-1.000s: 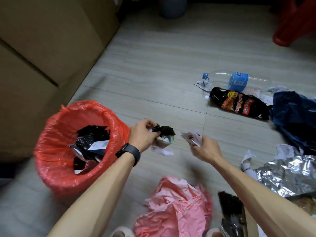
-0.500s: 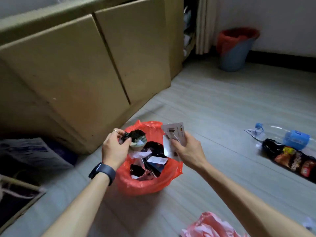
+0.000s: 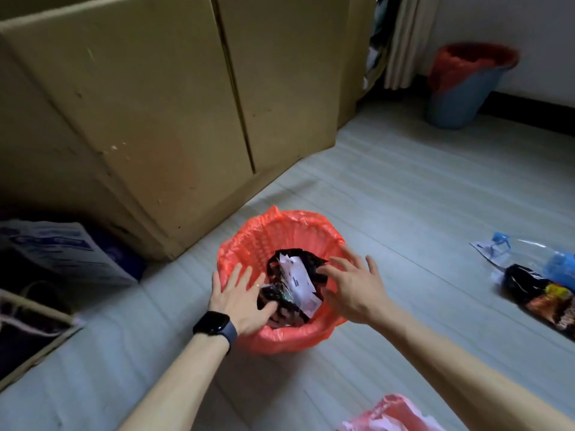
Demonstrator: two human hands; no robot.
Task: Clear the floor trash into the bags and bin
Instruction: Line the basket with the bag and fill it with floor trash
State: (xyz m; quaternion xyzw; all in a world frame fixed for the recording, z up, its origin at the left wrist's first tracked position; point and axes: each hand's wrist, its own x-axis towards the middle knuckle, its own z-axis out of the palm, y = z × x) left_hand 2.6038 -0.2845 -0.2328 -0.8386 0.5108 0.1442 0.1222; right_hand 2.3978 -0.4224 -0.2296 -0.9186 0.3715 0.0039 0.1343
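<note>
Red-lined bin (image 3: 281, 231) takes both handfuls!
Left hand (image 3: 239, 293) and right hand (image 3: 354, 290) hover, fingers now spread and empty; paper scraps (image 3: 298, 279) are in, snack wrapper (image 3: 541, 293) awaits.

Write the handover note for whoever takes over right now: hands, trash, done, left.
Left hand: open, holding nothing, over the near-left rim of the bin.
Right hand: open, holding nothing, over its right side.
Done: paper and dark wrappers lie in the bin.
Left: bottle and snack bag on the floor at right, pink bag at the bottom edge.
</note>
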